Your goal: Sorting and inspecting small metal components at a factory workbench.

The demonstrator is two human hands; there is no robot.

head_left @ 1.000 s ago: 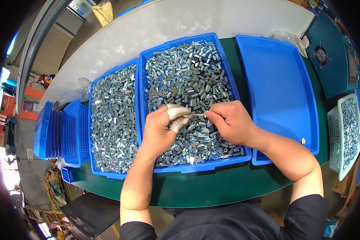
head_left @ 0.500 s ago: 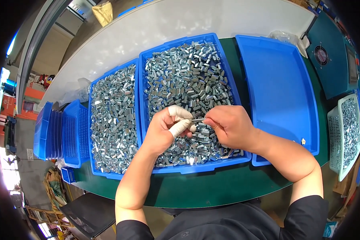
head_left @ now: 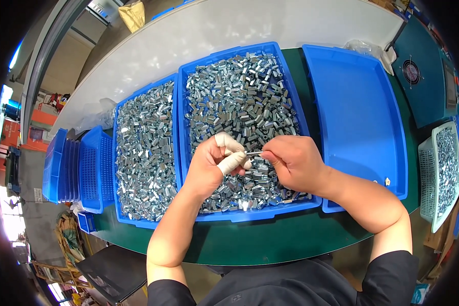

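Identifiable as an industrial workshop. Furnished with a green table (head_left: 239, 242), blue trays (head_left: 239, 215) heaped with metal parts (head_left: 245, 102), and stacked blue baskets (head_left: 61, 168). Equipped at right with a machine (head_left: 427, 97) bearing a fan (head_left: 411, 71) and a screen (head_left: 450, 84). Backed by a white panel (head_left: 224, 25).

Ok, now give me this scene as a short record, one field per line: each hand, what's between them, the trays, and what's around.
Left hand: pinching the left end of a thin metal rod; pale covers on some fingers
Right hand: gripping the rod's right end
Rod: roughly level, above the middle tray
Left tray: blue, heaped with metal parts
Middle tray: blue, likewise heaped
Right tray: blue, small bits near its lower right corner
Far left: blue baskets
Far right: pale basket of small pieces
Surface: green table
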